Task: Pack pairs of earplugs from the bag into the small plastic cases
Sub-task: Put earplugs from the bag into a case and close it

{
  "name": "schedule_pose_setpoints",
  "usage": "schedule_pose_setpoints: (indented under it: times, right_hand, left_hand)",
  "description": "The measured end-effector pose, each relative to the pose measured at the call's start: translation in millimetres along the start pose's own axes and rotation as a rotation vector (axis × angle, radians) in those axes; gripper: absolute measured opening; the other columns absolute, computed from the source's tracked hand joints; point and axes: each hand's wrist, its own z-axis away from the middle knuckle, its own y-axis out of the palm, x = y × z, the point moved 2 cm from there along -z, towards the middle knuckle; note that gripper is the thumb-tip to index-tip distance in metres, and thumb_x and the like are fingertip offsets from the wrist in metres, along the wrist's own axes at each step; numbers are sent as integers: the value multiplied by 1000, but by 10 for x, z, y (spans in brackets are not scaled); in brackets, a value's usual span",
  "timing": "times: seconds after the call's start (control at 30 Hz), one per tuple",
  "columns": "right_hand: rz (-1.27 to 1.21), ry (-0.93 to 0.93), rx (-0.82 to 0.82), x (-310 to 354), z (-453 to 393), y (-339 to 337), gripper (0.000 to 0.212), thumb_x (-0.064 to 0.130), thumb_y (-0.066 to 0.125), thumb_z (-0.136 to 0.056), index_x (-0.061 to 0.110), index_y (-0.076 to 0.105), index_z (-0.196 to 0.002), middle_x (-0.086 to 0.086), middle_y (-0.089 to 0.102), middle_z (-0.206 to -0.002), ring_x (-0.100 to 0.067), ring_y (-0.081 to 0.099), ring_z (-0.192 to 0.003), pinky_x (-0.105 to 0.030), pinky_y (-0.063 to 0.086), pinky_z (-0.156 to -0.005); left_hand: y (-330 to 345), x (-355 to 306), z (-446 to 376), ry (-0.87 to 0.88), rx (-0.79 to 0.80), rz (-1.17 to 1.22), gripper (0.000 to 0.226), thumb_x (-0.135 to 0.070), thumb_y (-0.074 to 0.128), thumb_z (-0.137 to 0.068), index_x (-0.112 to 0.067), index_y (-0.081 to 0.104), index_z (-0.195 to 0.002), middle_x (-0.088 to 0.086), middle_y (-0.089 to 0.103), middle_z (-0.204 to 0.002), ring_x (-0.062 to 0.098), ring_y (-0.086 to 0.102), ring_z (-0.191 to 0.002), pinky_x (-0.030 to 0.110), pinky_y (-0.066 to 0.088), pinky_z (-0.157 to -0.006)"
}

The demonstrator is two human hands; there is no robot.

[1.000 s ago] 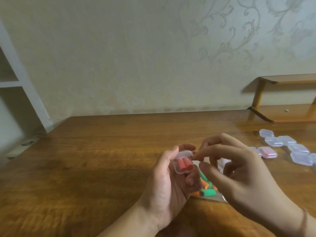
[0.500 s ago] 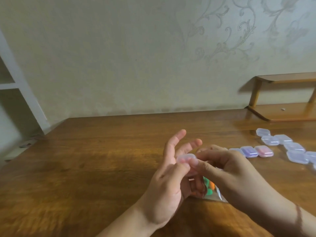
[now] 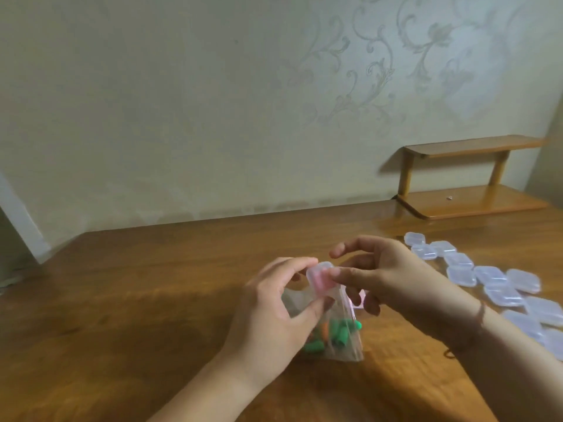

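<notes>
Both hands pinch one small closed case above the earplug bag.

The left hand grips the small plastic case between thumb and fingers, and the right hand presses on it from the other side with its thumb, the index finger lifted and curled above — pink shows through the clear shell, though the earplugs inside cannot be made out singly. Just beneath the hands, the clear plastic bag lies on the wooden table, with green and orange earplugs heaped at its near end. To the right, well apart from the hands, a cluster of clear cases spreads along the table — some touching, all lying flat. A small wooden shelf stands at the far right against the wall.
</notes>
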Motion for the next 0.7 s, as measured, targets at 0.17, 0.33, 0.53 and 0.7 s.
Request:
schedule_pose_setpoints:
  times: [0.17, 0.33, 0.53, 0.7]
  right_hand:
    - [212, 52, -150, -131, -71, -421, 19, 21, 74, -83, 10, 63, -94, -8, 74, -74, -18, 65, -60, -31, 50, -53]
    - [530, 193, -167, -342, -189, -520, 15, 24, 72, -85, 18, 60, -91, -3, 71, -79, -11, 67, -62, -21, 54, -52]
    - [809, 233, -156, -452, -284, -486, 23, 34, 75, -79, 17, 65, -93, -1, 67, -87, -16, 65, -80, -33, 59, -79]
    - [841, 256, -166, -466, -285, -540, 17, 31, 65, -87, 17, 68, -96, -3, 68, -87, -18, 66, -79, -34, 60, -76]
  left_hand:
    - [346, -192, -271, 53, 111, -182, 34, -45, 68, -85, -29, 68, -115, -19, 61, -108, 1, 56, -99, 25, 55, -84]
    - [658, -331, -420, -14, 367, -375, 32, -43, 57, -93, -28, 67, -119, -9, 65, -113, 17, 53, -109, 35, 46, -93]
    - [801, -363, -417, -34, 460, -548, 39, -60, 44, -95, -28, 61, -79, -13, 57, -92, 15, 45, -98, 40, 37, -94]
    - [831, -409, -415, -11, 443, -574, 35, -57, 42, -96, -30, 59, -83, -15, 55, -95, 12, 41, -101, 38, 29, -94]
